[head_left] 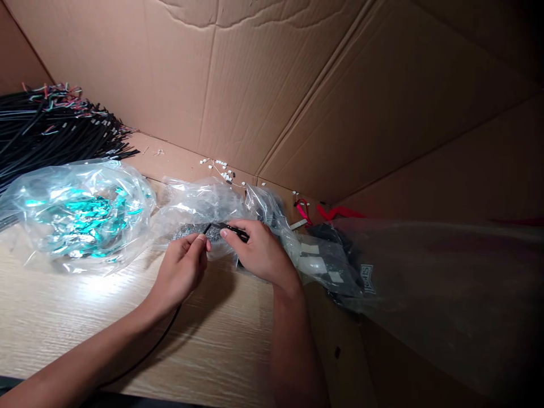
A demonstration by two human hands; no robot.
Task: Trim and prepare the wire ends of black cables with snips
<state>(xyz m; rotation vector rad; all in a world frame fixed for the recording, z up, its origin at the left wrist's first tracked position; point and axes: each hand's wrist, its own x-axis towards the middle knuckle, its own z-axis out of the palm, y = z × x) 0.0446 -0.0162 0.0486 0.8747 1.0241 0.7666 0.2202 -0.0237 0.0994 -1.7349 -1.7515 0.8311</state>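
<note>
Between thumb and fingers, my left hand (183, 266) pinches a thin black cable (168, 331) close to its end. The short tip of the cable sticks up past the fingertips, and its length trails down under my forearm to the table's front edge. My right hand (260, 249) is closed around a slim black knife-like tool (236, 232). Its narrow tip points left, right by the cable's end; whether they touch I cannot tell. Behind both hands lies a clear plastic bag (198, 207) with small dark, shiny pieces in it.
A heap of black cables (55, 127) with coloured wire ends lies at the left rear. In front of it sits a clear bag of teal pieces (91, 218). Small white connectors (223, 173) lie along the cardboard wall (178, 85). More plastic bags (323, 260) and red strips (340, 212) are to the right.
</note>
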